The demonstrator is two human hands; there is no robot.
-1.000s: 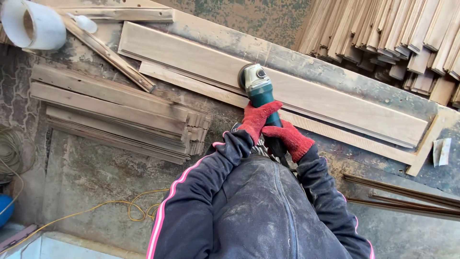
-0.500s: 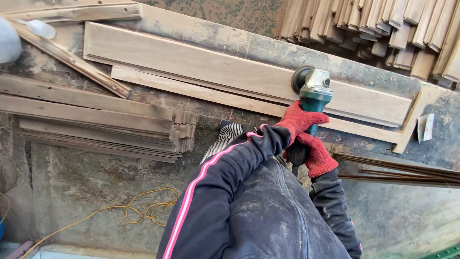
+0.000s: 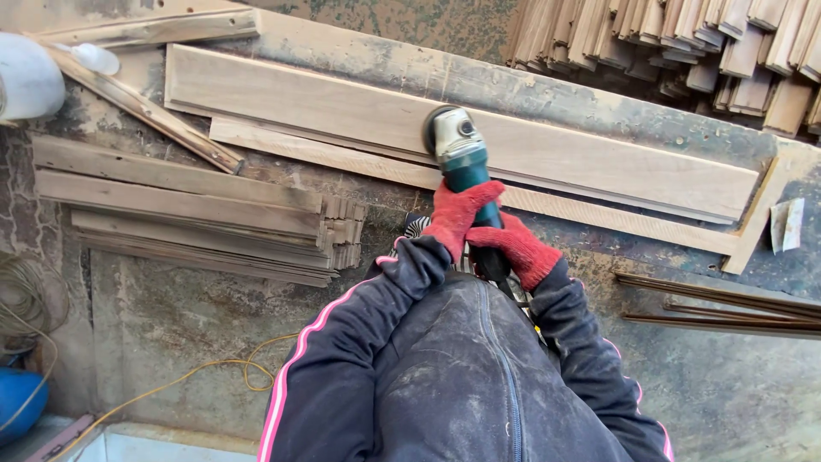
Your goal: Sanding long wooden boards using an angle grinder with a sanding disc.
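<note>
Right now the green-bodied angle grinder (image 3: pixel 463 158) rests its disc on the long pale plank (image 3: pixel 547 150), which runs left to right across the dusty worktop (image 3: pixel 171 316) just beyond the hands. Both red-gloved hands are clamped on the grinder's body, the left hand (image 3: pixel 456 216) further forward, the right hand (image 3: pixel 516 248) behind it nearer the cord end. A stack of thin boards (image 3: pixel 197 218) lies to the left, a heap of wooden slats (image 3: pixel 684 43) far right.
</note>
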